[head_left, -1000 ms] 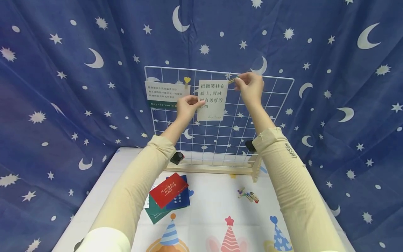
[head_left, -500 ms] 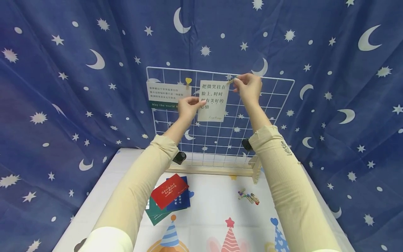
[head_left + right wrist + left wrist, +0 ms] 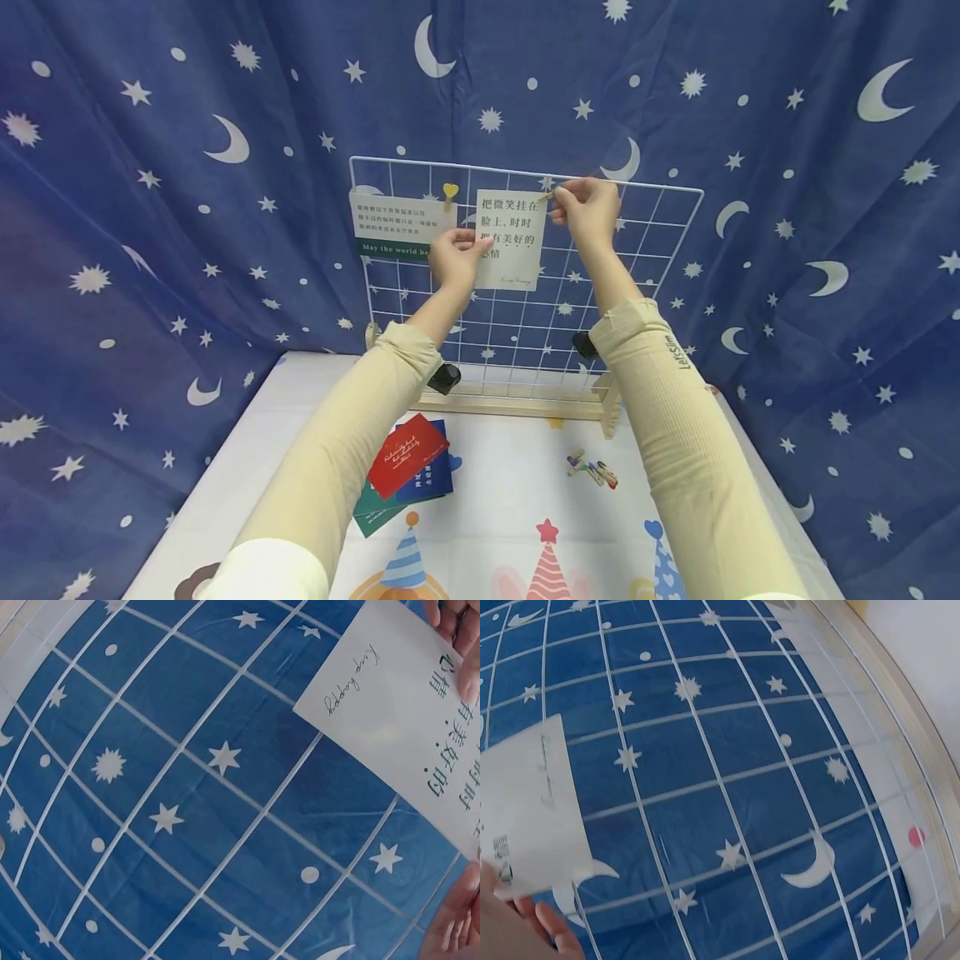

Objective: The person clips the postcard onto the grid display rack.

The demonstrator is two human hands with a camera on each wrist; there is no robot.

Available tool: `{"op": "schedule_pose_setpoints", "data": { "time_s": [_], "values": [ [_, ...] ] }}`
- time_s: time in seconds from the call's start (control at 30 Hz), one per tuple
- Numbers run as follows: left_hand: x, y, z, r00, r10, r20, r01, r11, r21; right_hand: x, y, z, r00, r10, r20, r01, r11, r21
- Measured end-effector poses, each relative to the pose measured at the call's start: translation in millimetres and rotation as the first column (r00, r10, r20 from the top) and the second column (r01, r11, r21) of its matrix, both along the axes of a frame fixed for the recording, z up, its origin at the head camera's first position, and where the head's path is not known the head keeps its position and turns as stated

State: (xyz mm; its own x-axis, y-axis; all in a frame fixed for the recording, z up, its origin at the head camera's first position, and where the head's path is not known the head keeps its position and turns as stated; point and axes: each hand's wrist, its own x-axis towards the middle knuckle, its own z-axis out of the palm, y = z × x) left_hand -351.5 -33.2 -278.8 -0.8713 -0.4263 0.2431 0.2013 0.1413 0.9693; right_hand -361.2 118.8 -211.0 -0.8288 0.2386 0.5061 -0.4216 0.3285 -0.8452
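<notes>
A white card with dark Chinese lettering (image 3: 510, 265) is held upright against the white wire grid (image 3: 570, 283). My left hand (image 3: 456, 257) pinches the card's left edge between thumb and fingers. At the card's upper right corner, my right hand (image 3: 592, 212) pinches a small wooden clothespin (image 3: 547, 197), whose tip meets the corner. Whether its jaws are around a wire cannot be told. The right wrist view shows the card's lower part (image 3: 375, 682) with fingers of both hands at its edges; in the left wrist view its lower corner (image 3: 547, 802) stands before the grid.
A white and green card (image 3: 393, 225) hangs at the grid's left under a clothespin with a yellow heart (image 3: 450, 192). Red, blue and green cards (image 3: 408, 458) lie overlapping on the table. Several small clothespins (image 3: 592, 468) lie to the right, before the wooden stand (image 3: 517, 404).
My right hand has shifted slightly left, bringing the clothespin onto the card's corner. The left wrist and forearm have swung a little to the right while still holding the card.
</notes>
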Motion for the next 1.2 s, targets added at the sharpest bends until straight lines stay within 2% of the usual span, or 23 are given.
{"op": "schedule_pose_setpoints", "data": {
  "time_s": [0.13, 0.23, 0.53, 0.77, 0.97, 1.2],
  "values": [
    [2.2, 7, 0.0, 0.998, 0.064, -0.022, -0.062, 0.997, 0.046, 0.6, -4, -3.5, 0.998, -0.051, 0.02, 0.05, 0.998, 0.024],
    [3.7, 12, -1.0, 0.996, 0.08, -0.04, -0.077, 0.994, 0.072, 1.2, -5, -5.7, 0.997, -0.076, 0.027, 0.075, 0.997, 0.022],
    [4.9, 21, -3.5, 0.987, 0.146, -0.07, -0.14, 0.986, 0.091, 4.2, -5, -9.9, 0.996, -0.086, -0.022, 0.087, 0.996, 0.02],
    [10.2, 22, -5.6, 0.985, 0.143, -0.097, -0.136, 0.988, 0.069, 4.4, -3, -14.1, 0.985, -0.129, -0.116, 0.134, 0.99, 0.04],
    [15.3, 22, -6.8, 0.99, 0.111, -0.083, -0.105, 0.992, 0.073, 7.8, -2, -15.5, 0.978, -0.146, -0.146, 0.151, 0.988, 0.025],
    [18.3, 20, -9.7, 0.99, 0.113, -0.083, -0.107, 0.991, 0.075, 10.6, 3, -18.8, 0.98, -0.129, -0.152, 0.132, 0.991, 0.009]
  ]
}}
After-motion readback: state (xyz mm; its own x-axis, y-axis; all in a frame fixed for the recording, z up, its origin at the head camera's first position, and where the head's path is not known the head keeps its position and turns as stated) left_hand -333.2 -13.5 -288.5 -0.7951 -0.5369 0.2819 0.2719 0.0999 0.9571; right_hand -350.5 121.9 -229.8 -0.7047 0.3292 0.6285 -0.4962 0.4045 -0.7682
